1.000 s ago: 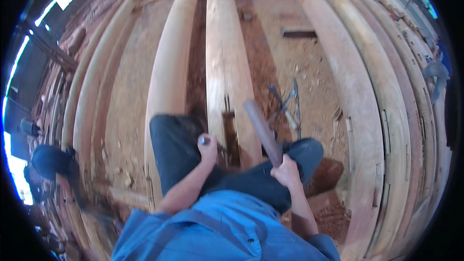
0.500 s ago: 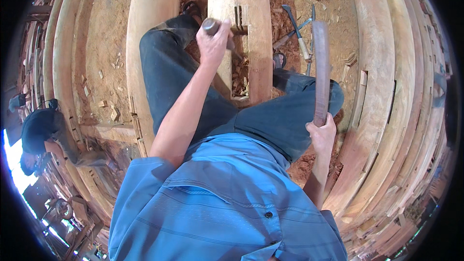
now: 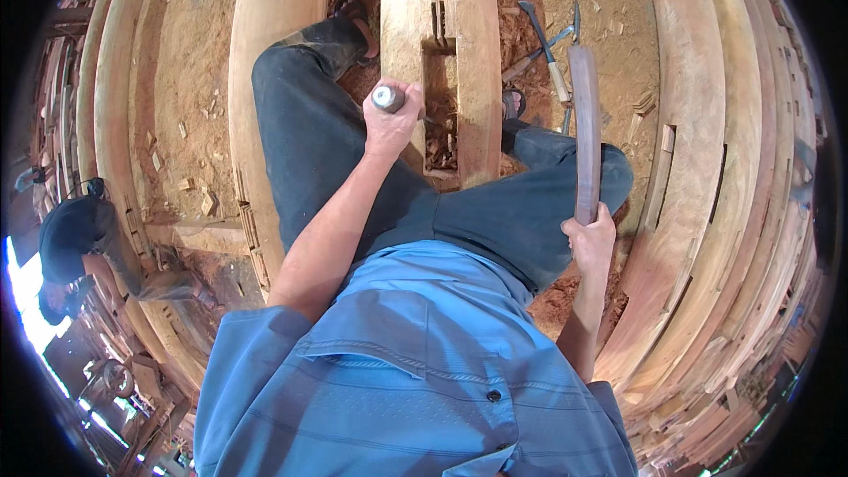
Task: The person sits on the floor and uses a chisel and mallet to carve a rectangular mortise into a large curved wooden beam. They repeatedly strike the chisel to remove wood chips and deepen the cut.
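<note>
My left hand is wrapped round the handle of a chisel, whose butt end points up. Its blade is mostly hidden behind the hand, and I cannot tell whether its tip touches wood. Just right of this hand, a long rectangular mortise is cut into the timber beam between my legs. Loose chips lie in the mortise's near end, and narrow slots run beyond its far end. My right hand grips the lower end of a long, slightly curved wooden club, raised over my right knee.
Right of the beam, a wooden-handled tool crosses other metal tools on the chip-strewn ground. Big timbers flank me at left and right, some with cut slots. Another person bends over at the far left.
My left hand has drawn slightly towards me, and the chisel now stands more upright, uncovering more of the mortise. The right hand and club have barely shifted.
</note>
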Motion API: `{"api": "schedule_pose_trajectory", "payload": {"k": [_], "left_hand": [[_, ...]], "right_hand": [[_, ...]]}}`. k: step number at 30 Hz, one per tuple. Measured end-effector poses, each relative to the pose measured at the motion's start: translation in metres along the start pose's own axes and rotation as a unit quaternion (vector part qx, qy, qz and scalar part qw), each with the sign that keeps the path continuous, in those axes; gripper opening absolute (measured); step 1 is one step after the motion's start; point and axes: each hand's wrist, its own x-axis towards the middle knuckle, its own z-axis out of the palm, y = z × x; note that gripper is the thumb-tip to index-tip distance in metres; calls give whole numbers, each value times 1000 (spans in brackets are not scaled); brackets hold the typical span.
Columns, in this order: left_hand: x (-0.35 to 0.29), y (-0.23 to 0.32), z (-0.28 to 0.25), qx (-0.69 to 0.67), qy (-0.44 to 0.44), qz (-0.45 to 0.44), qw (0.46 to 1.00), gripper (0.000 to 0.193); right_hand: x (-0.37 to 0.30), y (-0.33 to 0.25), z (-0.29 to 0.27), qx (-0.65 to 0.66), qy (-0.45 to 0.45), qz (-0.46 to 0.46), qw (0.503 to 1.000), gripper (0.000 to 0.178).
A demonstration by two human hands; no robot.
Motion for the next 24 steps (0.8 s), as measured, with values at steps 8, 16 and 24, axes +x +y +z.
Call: {"api": "schedule_pose_trajectory", "payload": {"k": [8, 16, 24], "left_hand": [[46, -12, 11, 85, 26, 28, 996, 21], [-20, 6, -1, 4, -54, 25, 998, 16], [18, -18, 16, -32, 50, 16, 998, 17]], "right_hand": [[-2, -14, -4, -26, -24, 0, 999, 39], [2, -9, 0, -42, 4, 2, 999, 39], [13, -11, -3, -28, -29, 32, 999, 35]]}}
